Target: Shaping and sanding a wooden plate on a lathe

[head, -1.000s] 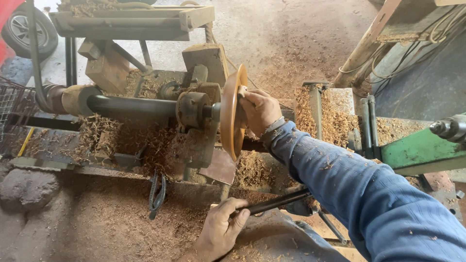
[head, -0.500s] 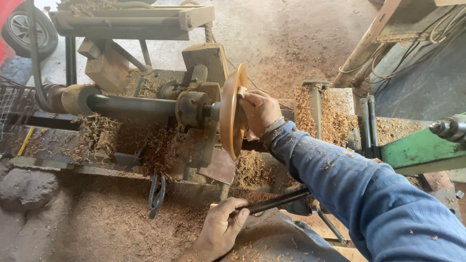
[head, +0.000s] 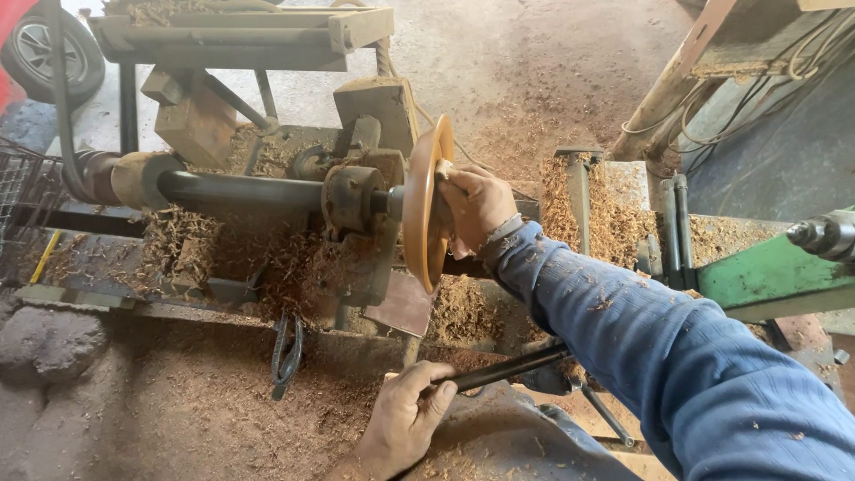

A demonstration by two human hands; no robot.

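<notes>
Our right hand (head: 476,207) pressed curled fingers against the wooden disc (head: 426,214) mounted upright on the lathe shaft (head: 240,190). Our left hand (head: 405,420) gripped a dark metal rod (head: 503,369) below, over sawdust-covered floor (head: 205,401).

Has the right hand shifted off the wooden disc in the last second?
No. The right hand is pressed on the wooden disc, the same spot beside the lathe shaft.
</notes>
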